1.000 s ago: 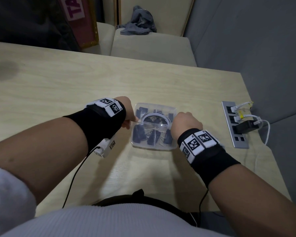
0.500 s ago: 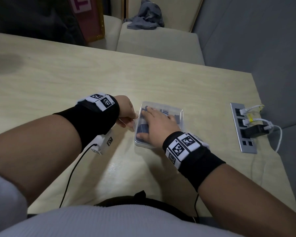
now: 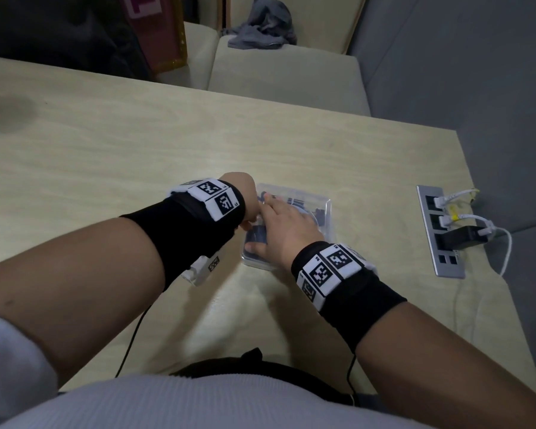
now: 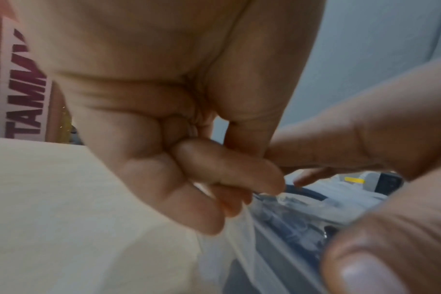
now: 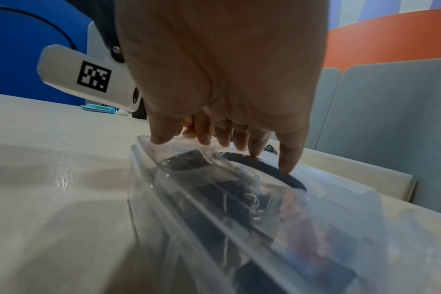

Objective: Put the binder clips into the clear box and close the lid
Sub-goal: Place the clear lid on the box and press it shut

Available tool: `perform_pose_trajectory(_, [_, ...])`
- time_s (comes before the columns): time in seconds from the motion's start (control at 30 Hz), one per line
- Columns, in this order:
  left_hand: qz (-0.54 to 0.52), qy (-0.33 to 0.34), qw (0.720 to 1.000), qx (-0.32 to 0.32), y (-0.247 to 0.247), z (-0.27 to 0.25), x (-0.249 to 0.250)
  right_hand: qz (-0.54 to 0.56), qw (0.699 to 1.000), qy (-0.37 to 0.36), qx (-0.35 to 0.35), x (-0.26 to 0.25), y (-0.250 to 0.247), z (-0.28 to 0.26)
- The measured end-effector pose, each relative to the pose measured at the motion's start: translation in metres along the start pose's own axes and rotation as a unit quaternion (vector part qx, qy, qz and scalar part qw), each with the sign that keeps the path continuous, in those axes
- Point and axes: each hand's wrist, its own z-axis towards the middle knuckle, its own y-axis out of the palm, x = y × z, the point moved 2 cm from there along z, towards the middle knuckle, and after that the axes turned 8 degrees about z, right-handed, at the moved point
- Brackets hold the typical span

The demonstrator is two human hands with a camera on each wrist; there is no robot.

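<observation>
The right hand (image 3: 287, 226) lies flat on the lid (image 5: 322, 179) of the clear box (image 3: 324, 209), fingers straight and spread, their tips pressing the plastic. The left hand (image 3: 245, 196) sits at the box's left edge with fingers curled; the left wrist view shows them bunched at the rim, though blur leaves it unclear whether they pinch the edge or only touch it. The box stands on the pale wooden table (image 3: 136, 144), near the person's body.

The head view gives the layout: both hands meeting over the box, and a power strip (image 3: 440, 233) with white cables plugged in, well apart to the right. Only the right wrist view looks through the wall and shows the binder clips (image 5: 214, 187), dark bodies and wire handles, lying inside under the lid, with a dark curved mark on the lid beneath the fingertips (image 5: 287, 169).

From the head view the right hand covers most of the box, so whether the lid has fully seated cannot be told. The clips cannot be counted.
</observation>
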Motion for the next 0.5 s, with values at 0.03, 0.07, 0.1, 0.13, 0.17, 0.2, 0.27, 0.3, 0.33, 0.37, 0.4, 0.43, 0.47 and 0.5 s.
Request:
perform_pose_trajectory(0.03, [0.008,-0.001,1.000,0.008,0.000,0.000,0.000,-0.003,1.000,0.001,-0.003,0.000,0.000,0.000])
perform_pose_trajectory(0.07, [0.018,-0.006,1.000,0.012,0.000,-0.001,0.000,-0.005,1.000,0.002,-0.005,0.000,0.001,0.000])
perform_pose_trajectory(0.1, [0.026,-0.007,1.000,0.010,0.000,-0.001,-0.001,-0.007,1.000,0.004,-0.008,0.000,0.003,0.000])
perform_pose_trajectory(0.13, [0.036,0.000,0.999,0.011,0.001,-0.001,-0.001,-0.008,1.000,0.006,-0.012,0.000,0.005,-0.001])
perform_pose_trajectory(0.17, [0.050,0.007,0.998,0.033,0.001,-0.003,0.000,-0.009,1.000,0.008,-0.017,0.000,0.008,-0.003])
perform_pose_trajectory(0.2, [0.064,0.011,0.995,0.071,-0.001,-0.005,0.000,-0.011,1.000,0.008,-0.018,0.001,0.010,-0.006])
perform_pose_trajectory(0.27, [0.100,0.020,0.990,0.099,-0.001,-0.008,0.000,-0.018,1.000,0.010,-0.004,0.006,0.019,-0.015])
perform_pose_trajectory(0.3, [0.118,0.017,0.989,0.085,-0.001,-0.009,0.001,-0.021,1.000,0.017,0.005,0.010,0.024,-0.022])
perform_pose_trajectory(0.33, [0.124,0.009,0.989,0.077,0.000,-0.009,0.001,-0.024,0.999,0.031,0.012,0.016,0.029,-0.028])
perform_pose_trajectory(0.37, [0.127,-0.001,0.989,0.080,0.000,-0.009,0.001,-0.024,0.998,0.048,0.017,0.024,0.034,-0.035])
perform_pose_trajectory(0.4, [0.139,-0.006,0.986,0.096,0.000,-0.009,0.002,-0.024,0.997,0.065,0.021,0.032,0.038,-0.042])
perform_pose_trajectory(0.43, [0.154,-0.009,0.981,0.115,-0.001,-0.010,0.003,-0.024,0.996,0.079,0.028,0.040,0.040,-0.049])
perform_pose_trajectory(0.47, [0.166,-0.011,0.978,0.130,0.000,-0.013,0.004,-0.022,0.995,0.090,0.036,0.047,0.041,-0.055])
perform_pose_trajectory(0.5, [0.176,-0.008,0.974,0.140,0.000,-0.016,0.004,-0.017,0.994,0.098,0.043,0.053,0.042,-0.060])
